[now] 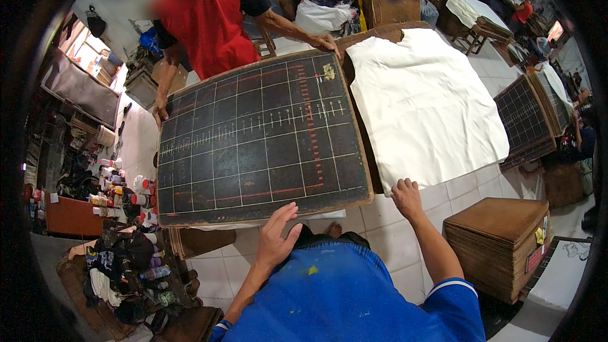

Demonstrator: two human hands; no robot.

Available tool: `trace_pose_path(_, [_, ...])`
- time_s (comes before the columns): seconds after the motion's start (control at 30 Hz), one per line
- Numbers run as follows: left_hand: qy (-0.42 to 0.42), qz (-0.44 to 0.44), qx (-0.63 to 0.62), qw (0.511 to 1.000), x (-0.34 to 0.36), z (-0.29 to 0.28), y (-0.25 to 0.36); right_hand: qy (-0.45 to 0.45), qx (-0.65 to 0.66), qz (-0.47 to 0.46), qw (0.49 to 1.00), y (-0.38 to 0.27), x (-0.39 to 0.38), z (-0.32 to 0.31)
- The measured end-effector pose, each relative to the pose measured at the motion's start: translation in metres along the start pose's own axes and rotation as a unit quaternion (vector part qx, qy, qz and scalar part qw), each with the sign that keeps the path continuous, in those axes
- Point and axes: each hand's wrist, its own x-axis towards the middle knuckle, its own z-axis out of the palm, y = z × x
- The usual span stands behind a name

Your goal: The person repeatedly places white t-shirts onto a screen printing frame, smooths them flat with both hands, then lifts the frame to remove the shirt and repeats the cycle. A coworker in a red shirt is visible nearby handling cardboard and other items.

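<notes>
A large black board (259, 139) with a painted grid of pale lines and red marks lies tilted before me. My left hand (277, 234) is at its near edge, fingers stretched out and thumb apart, holding nothing. To the right, a white shirt panel (427, 107) with a neck notch lies slightly wrinkled over another dark board (365, 123), mostly hidden under it. At the panel's near edge, the fingers of my right hand (406, 197) are curled closed on the cloth. Across from me, a person in red (218, 28) holds the gridded board's far corner and left side with both hands.
A tall stack of brown boards (497, 247) stands at my right on the tiled floor (405, 266). Red-lidded jars (142, 199) and heaped cloths and bottles (130, 275) are at the left. Farther right, other people work beside more gridded boards (525, 114).
</notes>
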Motion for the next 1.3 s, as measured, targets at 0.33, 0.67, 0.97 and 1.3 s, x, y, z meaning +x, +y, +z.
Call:
trace_pose_path(0.33, [0.020,0.001,-0.005,1.000,-0.005,-0.004,-0.008,0.027,-0.007,-0.020,0.999,-0.002,-0.002,-0.003])
trace_pose_path(0.67, [0.012,0.004,-0.003,1.000,-0.005,-0.012,-0.019,0.011,0.062,0.062,0.996,-0.004,0.004,0.003])
trace_pose_path(0.97, [0.018,-0.029,-0.042,0.999,-0.003,-0.033,-0.042,-0.065,0.180,0.170,0.967,0.010,0.021,0.002])
trace_pose_path(1.3, [-0.053,0.000,-0.062,0.997,0.054,-0.055,-0.066,-0.054,0.203,0.244,0.947,0.004,0.026,0.006])
